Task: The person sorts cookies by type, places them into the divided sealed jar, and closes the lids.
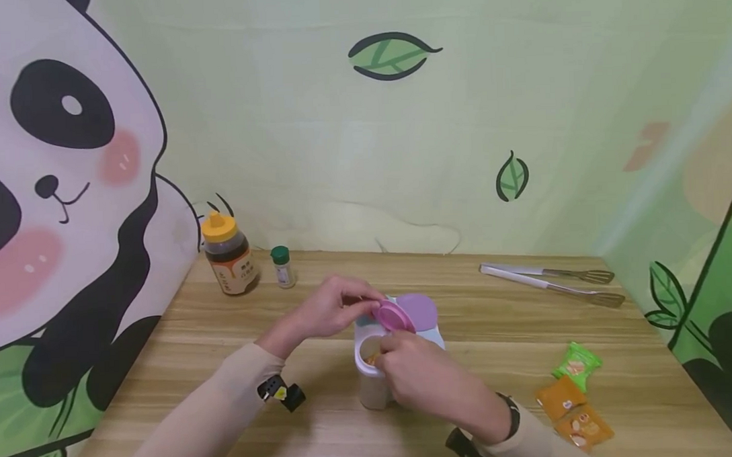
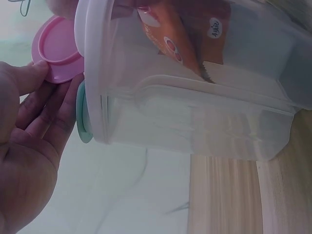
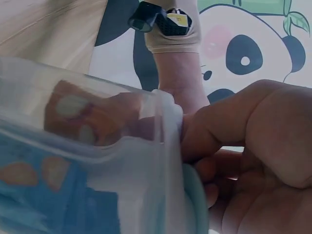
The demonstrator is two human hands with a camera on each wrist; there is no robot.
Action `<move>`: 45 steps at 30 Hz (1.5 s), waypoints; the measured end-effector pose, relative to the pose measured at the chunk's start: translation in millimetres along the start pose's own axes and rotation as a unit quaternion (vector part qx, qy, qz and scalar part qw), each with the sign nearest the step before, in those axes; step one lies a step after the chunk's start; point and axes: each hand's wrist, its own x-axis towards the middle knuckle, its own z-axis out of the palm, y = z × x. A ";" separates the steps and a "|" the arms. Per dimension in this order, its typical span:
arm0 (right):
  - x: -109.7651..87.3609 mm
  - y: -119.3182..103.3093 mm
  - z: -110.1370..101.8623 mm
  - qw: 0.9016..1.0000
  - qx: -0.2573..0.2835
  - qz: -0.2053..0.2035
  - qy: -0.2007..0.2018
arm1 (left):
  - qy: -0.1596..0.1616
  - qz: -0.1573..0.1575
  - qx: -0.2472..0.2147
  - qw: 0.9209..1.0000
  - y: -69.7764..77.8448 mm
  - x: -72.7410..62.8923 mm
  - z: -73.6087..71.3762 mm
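Note:
A clear multi-compartment container (image 1: pixel 374 391) with a white rim stands on the table between the hands. My left hand (image 1: pixel 329 306) pinches its raised pink lid (image 2: pixel 59 46) between thumb and fingers. The right hand (image 1: pixel 421 371) reaches over the rim, fingers dipping into the uncovered compartment and pinching an orange snack packet (image 2: pixel 170 44); the right wrist view (image 3: pixel 273 141) shows the fingertips blurred through the plastic. Behind the clear wall of another compartment shows a blue packet (image 3: pixel 63 195). A purple lid (image 1: pixel 419 311) and a teal lid (image 2: pixel 85 114) cover other compartments.
Two orange packets (image 1: pixel 569 410) and a green packet (image 1: pixel 577 365) lie at the right. Tongs (image 1: pixel 549 284) rest at the back right. A yellow-capped jar (image 1: pixel 230 257) and a small green-capped shaker (image 1: pixel 282 266) stand at the back left, by the wall.

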 end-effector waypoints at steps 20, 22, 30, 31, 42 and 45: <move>4.7 -0.4 -4.6 0.993 0.103 0.056 -0.001 | -0.003 -0.011 0.005 1.000 -3.3 -1.2 -1.4; 3.1 0.2 -4.2 0.992 0.108 0.056 0.015 | -0.003 -0.011 0.004 1.000 -3.8 -1.4 -0.8; -11.0 7.3 -1.5 0.984 0.138 0.048 0.100 | -0.006 -0.010 0.001 1.000 -4.0 -1.2 0.3; -13.3 8.8 -0.9 0.982 0.143 0.047 0.111 | -0.007 -0.010 0.000 1.000 -4.0 -1.2 0.2; -30.7 24.4 -5.2 0.967 0.186 0.050 0.166 | -0.007 -0.011 0.006 1.000 -5.3 -1.2 0.0; -35.0 28.1 -8.3 0.962 0.198 0.056 0.178 | -0.006 -0.015 0.008 1.000 -5.4 -1.3 0.4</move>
